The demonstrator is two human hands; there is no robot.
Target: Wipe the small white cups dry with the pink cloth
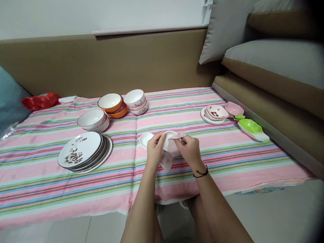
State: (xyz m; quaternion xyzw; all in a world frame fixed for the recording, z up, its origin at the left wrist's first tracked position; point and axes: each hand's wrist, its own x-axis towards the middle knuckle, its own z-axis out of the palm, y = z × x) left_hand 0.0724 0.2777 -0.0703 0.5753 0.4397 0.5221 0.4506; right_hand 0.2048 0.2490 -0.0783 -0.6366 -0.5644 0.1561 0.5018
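A small white dish (167,134) is raised over the striped cloth in front of me, its rim pinched by my left hand (155,150), whose fingers are closed. My right hand (190,149) grips a pale wiping cloth (168,161) that covers part of the dish and hangs below it. The lower part of the dish is hidden behind the cloth and fingers. Just left of my left hand, a second small white dish (145,140) lies on the striped cloth.
Patterned plates (78,150) are stacked at left, with white bowls (92,119), orange bowls (110,102) and more white bowls (135,98) behind. At right are a square dish (217,112) on plates, a pink bowl (234,109) and a green dish (251,127). Sofa cushions (275,60) border the right.
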